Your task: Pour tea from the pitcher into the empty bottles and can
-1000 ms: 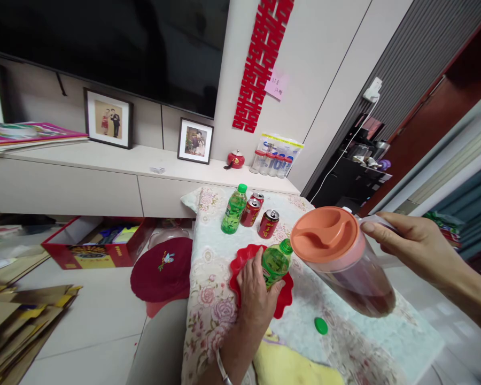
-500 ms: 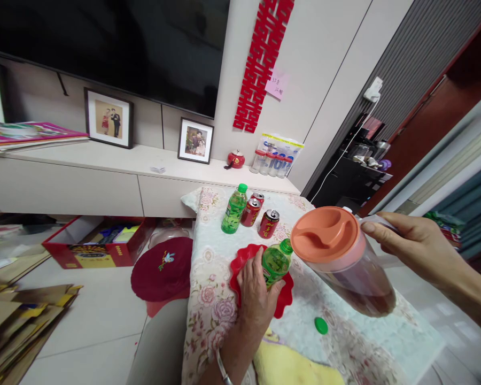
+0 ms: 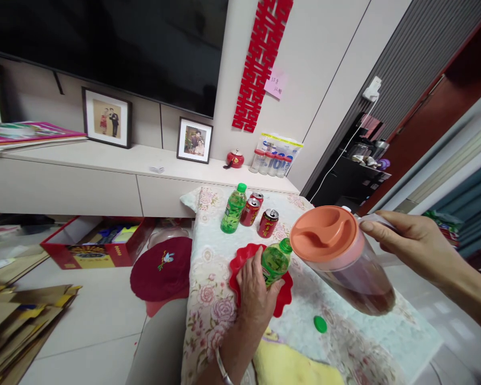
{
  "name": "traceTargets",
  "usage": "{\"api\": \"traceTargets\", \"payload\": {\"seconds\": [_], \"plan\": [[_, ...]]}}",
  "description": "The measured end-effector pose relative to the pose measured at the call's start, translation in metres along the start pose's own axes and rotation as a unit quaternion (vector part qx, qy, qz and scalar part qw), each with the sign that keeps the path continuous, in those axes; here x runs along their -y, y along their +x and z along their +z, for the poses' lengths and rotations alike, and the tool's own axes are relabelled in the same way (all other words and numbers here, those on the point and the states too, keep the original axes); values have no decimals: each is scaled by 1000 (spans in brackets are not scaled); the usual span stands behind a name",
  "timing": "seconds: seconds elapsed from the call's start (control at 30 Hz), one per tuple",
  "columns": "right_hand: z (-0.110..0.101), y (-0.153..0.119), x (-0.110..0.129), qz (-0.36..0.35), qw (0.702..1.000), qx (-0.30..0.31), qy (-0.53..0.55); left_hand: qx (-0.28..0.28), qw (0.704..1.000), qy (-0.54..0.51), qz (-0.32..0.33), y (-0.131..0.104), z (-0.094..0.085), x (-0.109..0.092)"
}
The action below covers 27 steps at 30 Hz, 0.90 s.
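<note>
My left hand [image 3: 254,294] is wrapped round a green plastic drink bottle [image 3: 274,262] that leans to the right over a scalloped red plate [image 3: 282,308]. My right hand [image 3: 409,240] grips the handle of a clear pitcher [image 3: 356,280] with an orange lid [image 3: 324,233]. Brown liquid lies in the lower part of the tilted pitcher, whose lid end is close to the bottle's mouth. No stream of liquid can be made out between them. A loose green cap [image 3: 320,324] rests on the flowered tablecloth [image 3: 210,267].
Behind the plate stand another green bottle [image 3: 233,208] and red drink cans [image 3: 268,222]. A yellow cloth [image 3: 292,366] lies at the near edge. Left of the table are a maroon-covered stool [image 3: 162,270] and a red box [image 3: 92,254]; a white cabinet [image 3: 160,195] borders the far end.
The whole view has shifted very slightly. Both hands, the bottle and the tilted pitcher keep practically the same positions.
</note>
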State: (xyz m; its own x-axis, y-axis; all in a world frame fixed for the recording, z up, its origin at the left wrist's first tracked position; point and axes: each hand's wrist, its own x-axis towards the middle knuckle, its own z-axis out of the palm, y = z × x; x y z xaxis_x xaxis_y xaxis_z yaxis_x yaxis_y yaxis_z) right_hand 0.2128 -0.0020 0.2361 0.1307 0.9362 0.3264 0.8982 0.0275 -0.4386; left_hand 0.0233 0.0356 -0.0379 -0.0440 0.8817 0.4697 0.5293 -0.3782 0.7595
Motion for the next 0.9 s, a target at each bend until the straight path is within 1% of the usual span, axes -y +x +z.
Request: {"api": "traceTargets", "payload": {"seconds": [0.1, 0.47, 0.63, 0.9], "plan": [[0, 1, 0, 27, 999, 11, 14, -1, 1000, 1, -2, 0, 0, 0], [0, 0, 2, 26, 999, 10, 16, -9, 1000, 2, 15, -2, 0, 1], [0, 2, 0, 27, 1000, 9, 10, -4, 1000, 4, 0, -1, 1, 0], [0, 1, 1, 15, 999, 8, 30, -2, 1000, -14, -3, -1, 0, 0]]}}
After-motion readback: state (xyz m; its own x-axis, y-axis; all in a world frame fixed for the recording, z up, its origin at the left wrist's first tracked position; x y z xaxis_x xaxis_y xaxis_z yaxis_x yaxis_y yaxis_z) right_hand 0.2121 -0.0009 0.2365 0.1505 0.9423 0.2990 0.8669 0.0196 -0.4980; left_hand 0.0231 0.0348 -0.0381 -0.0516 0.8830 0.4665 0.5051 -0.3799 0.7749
